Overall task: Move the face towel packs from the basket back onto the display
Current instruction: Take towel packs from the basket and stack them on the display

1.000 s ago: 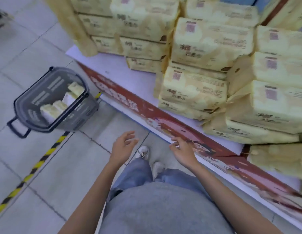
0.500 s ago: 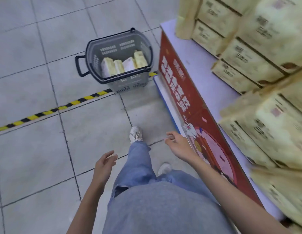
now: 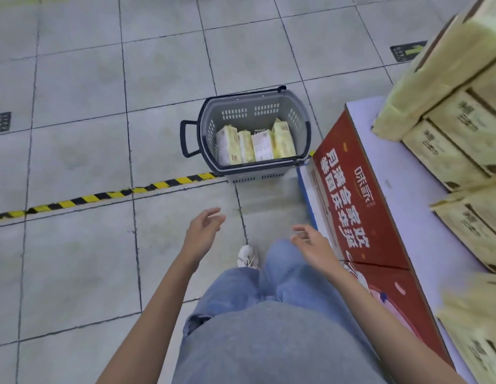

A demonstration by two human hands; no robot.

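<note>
a grey plastic shopping basket [image 3: 255,112] is set on the tiled floor [image 3: 75,79], just beside the corner of the display [image 3: 404,200], with its dark handle [image 3: 186,139] turned away from the display. four face towel packs [image 3: 252,145] are seen inside the basket, stood on end side by side in one row, pale yellow and white. the basket's near edge sits on the end of a strip of yellow and black hazard tape [image 3: 102,196] that is laid across the tiles.

the display is a low platform with a pale top and a red printed front panel [image 3: 349,189]. stacked yellow packs [image 3: 449,151] are piled on its top, well apart from those in the basket.

the left hand [image 3: 202,231] is held out over the floor with nothing in it, its fingers loosely spread and slightly bent. the right hand [image 3: 313,245] is likewise held with nothing in it, fingers apart and relaxed, close to the red panel. both hands are well short of the basket.

blue jeans [image 3: 283,275] and one white shoe [image 3: 248,257] are seen below the hands. a dark floor sticker [image 3: 407,52] is seen beyond the display.
</note>
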